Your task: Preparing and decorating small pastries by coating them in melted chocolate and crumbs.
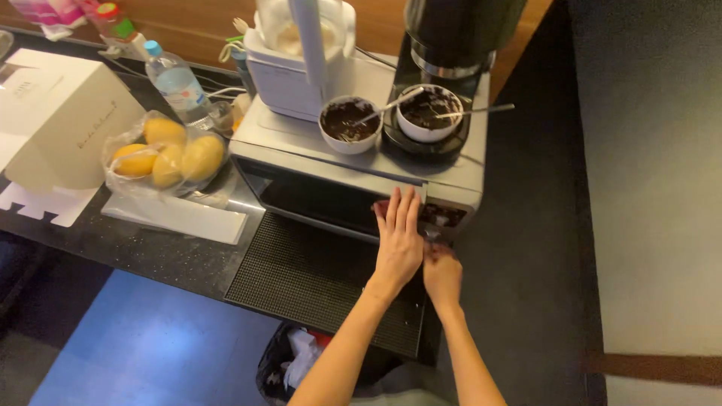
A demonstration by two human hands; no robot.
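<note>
Clear bag of yellow mangoes is sitting on the black table, just beside a white box, with a plastic water bottle standing behind it. Two white bowls with dark residue and spoons are resting up top near a white appliance. Bin with a black liner is sitting on the floor below the black ribbed mat.
</note>
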